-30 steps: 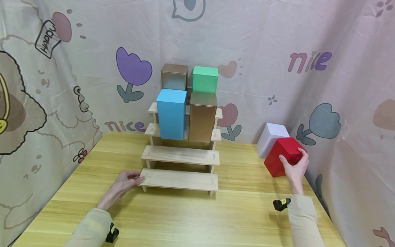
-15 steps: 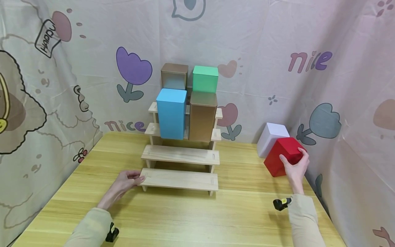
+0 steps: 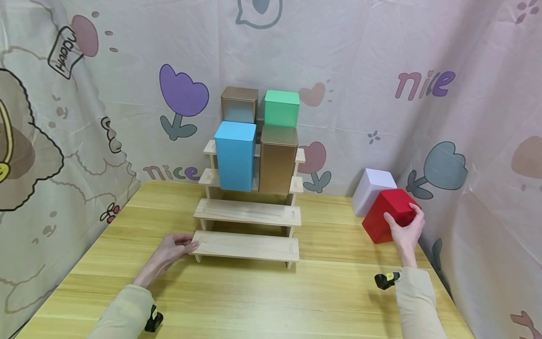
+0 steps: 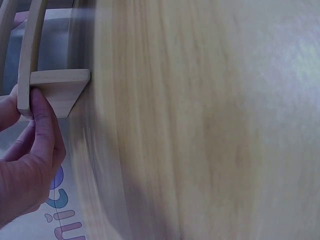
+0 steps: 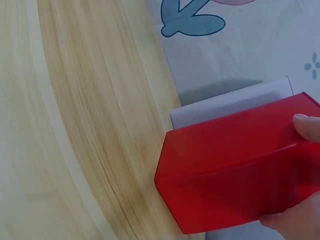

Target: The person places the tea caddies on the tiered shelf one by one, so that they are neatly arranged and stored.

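Note:
A stepped wooden display rack [image 3: 247, 246] stands on the table. My left hand [image 3: 167, 256] pinches the left end of its lowest shelf; the left wrist view has the thumb and fingers [image 4: 44, 125] on either side of that board. At the right my right hand [image 3: 407, 233] grips a red box [image 3: 385, 219], thumb on one side and fingers on the other. Close behind it is a white box [image 3: 367, 190], partly hidden by the red one. In the right wrist view the red box [image 5: 225, 165] fills the lower right.
On the rack's upper steps stand a blue box [image 3: 235, 157], a bronze box [image 3: 278, 162], a green box [image 3: 282, 109] and a brown box [image 3: 239, 104]. Printed curtains [image 3: 347, 56] hang behind and beside the wooden table [image 3: 330, 292].

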`<state>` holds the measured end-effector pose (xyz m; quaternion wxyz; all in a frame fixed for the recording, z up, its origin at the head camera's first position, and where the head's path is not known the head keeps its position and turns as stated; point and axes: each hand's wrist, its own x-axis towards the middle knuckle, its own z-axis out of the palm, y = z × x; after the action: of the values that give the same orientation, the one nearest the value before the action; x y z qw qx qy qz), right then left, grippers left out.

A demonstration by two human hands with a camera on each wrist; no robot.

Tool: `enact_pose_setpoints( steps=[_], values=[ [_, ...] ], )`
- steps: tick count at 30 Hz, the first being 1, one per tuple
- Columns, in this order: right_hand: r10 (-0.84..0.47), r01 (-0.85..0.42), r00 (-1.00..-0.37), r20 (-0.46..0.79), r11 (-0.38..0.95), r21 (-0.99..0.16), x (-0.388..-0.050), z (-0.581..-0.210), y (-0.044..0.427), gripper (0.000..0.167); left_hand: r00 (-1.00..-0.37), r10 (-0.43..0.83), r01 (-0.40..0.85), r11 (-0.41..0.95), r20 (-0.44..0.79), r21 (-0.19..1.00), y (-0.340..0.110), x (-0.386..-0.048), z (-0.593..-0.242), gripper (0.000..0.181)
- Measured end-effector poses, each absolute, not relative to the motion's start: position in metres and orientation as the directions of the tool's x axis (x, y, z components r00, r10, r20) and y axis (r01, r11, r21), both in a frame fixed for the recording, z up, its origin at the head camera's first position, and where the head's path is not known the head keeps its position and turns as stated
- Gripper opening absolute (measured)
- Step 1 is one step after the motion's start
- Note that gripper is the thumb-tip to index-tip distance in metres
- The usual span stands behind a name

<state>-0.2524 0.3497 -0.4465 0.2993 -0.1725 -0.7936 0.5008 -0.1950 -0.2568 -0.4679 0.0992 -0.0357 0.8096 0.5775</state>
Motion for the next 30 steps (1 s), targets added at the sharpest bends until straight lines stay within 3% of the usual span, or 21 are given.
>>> enact_pose_setpoints(
  steps=[20, 30],
  values=[
    [0.606, -0.085, -0.712, 0.355, 0.428, -0.9, -0.248, -0.432, 0.342, 0.074, -0.979, 0.074, -0.153, 0.332, -0.187, 0.931, -0.258, -0.195, -0.468, 0.055],
    [0.607, -0.107, -0.717, 0.342, 0.389, -0.915, -0.246, -0.417, 0.336, 0.072, -0.979, 0.071, -0.16, 0.33, -0.193, 0.93, -0.258, -0.196, -0.469, 0.053]
  ],
)
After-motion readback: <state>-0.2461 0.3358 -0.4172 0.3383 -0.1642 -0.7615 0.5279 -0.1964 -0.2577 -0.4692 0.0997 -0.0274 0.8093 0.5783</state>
